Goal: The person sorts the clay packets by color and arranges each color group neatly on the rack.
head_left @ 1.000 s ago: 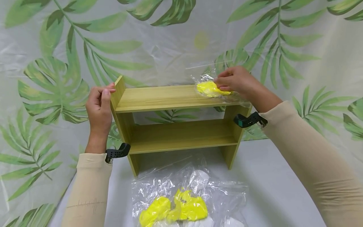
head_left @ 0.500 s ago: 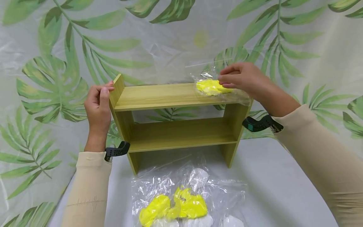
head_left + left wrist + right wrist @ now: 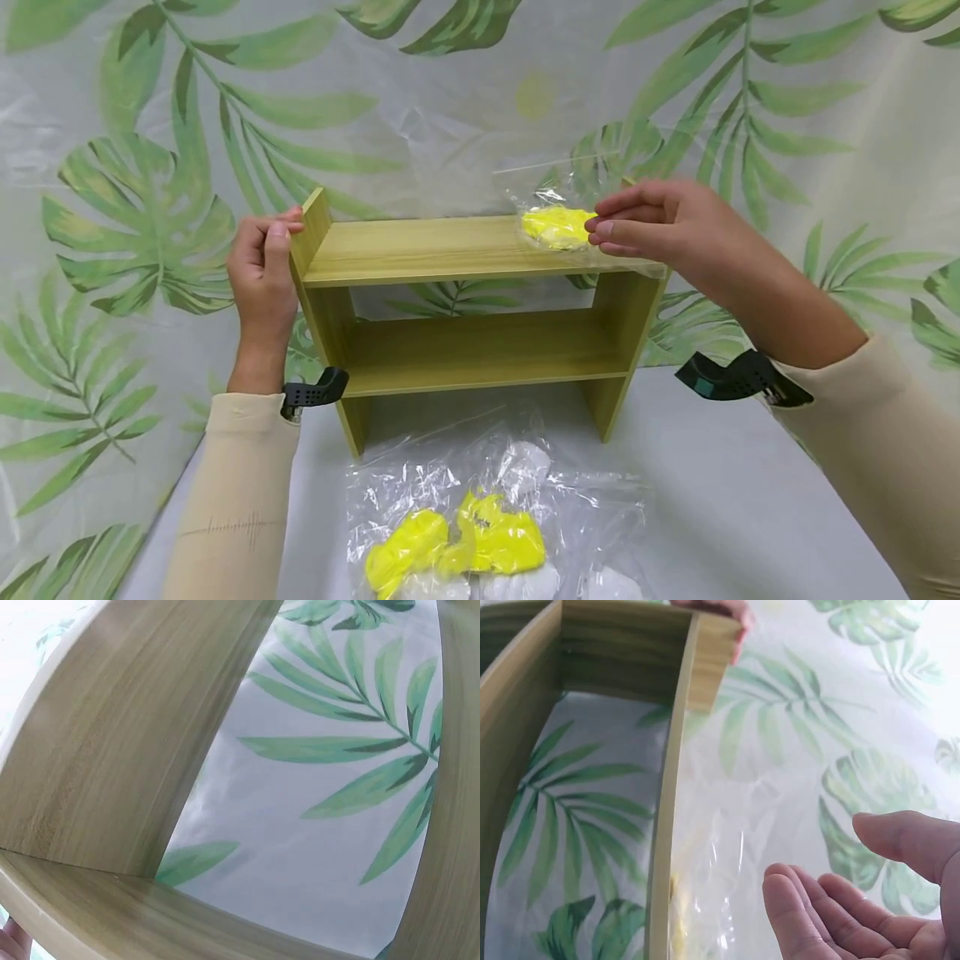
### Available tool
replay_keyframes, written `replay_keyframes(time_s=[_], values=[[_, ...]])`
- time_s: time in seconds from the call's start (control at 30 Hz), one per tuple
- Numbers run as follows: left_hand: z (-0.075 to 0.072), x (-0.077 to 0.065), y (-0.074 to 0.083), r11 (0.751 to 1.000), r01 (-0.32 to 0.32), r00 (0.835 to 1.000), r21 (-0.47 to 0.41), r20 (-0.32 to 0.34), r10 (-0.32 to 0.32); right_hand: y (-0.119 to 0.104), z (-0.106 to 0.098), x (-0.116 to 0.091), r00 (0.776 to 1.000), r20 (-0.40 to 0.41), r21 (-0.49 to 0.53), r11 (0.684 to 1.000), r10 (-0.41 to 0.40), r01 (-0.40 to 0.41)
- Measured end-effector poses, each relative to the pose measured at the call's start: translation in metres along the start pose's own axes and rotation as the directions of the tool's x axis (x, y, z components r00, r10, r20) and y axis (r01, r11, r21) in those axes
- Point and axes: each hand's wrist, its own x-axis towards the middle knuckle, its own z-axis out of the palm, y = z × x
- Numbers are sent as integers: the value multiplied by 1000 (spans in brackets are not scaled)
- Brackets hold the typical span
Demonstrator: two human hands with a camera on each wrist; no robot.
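Note:
My left hand [image 3: 261, 271] is at the upper left side panel [image 3: 309, 233] of a small two-tier wooden shelf [image 3: 480, 343], fingers curled against the panel's edge. In the right wrist view its fingers [image 3: 731, 610] show at that panel's top. On the top board's right end lies a clear plastic bag [image 3: 536, 177] with a bright yellow lump [image 3: 557, 227] inside. My right hand [image 3: 667, 223] hovers at the bag's right side, fingertips overlapping the yellow in the head view. The right wrist view shows those fingers relaxed, thumb apart, nothing between them.
In front of the shelf, more clear zip bags [image 3: 600, 492] lie on the white table [image 3: 720, 467]. They hold yellow lumps [image 3: 502, 537] and white pieces [image 3: 525, 467]. Behind the shelf hangs a leaf-patterned cloth [image 3: 450, 108]. The lower board [image 3: 480, 354] sits under the top one.
My right hand has let go of the bag with the yellow lump and drawn back to the right, its forearm lowering. The bag stays on the top board. My left hand keeps its place.

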Motion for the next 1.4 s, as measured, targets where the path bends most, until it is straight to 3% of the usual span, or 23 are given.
replay_keyframes(time_s=[0.2, 0.3, 0.5, 0.7, 0.87, 1.07, 1.17, 1.4], values=[[-4, 4, -21, 998, -26, 998, -58, 57, 29, 5, 16, -19, 998, 4, -11, 998, -60, 60], [-1, 4, -13, 996, -33, 996, -87, 80, 40, 13, 24, -28, 998, 6, -15, 998, -68, 68], [3, 3, 1, 997, -10, 999, -73, 40, 13, 39, 45, -39, 996, 20, 50, 995, -90, 89], [5, 4, -1, 998, -9, 999, -58, 39, 11, 69, 71, -52, 996, 38, 170, 983, -78, 71], [4, 3, -4, 998, -10, 998, -59, 58, 14, 87, 88, -63, 996, 66, 203, 978, -57, 43], [7, 3, -1, 976, 110, 994, -187, 13, -109, 105, 103, -74, 997, 77, 251, 968, -29, 9], [8, 3, -1, 961, 135, 990, -242, 4, -138, 116, 111, -80, 997, 80, 293, 956, 2, -26], [10, 1, -4, 971, 83, 996, -225, -6, -86, 144, 128, -92, 992, 86, 324, 939, 93, -116]])
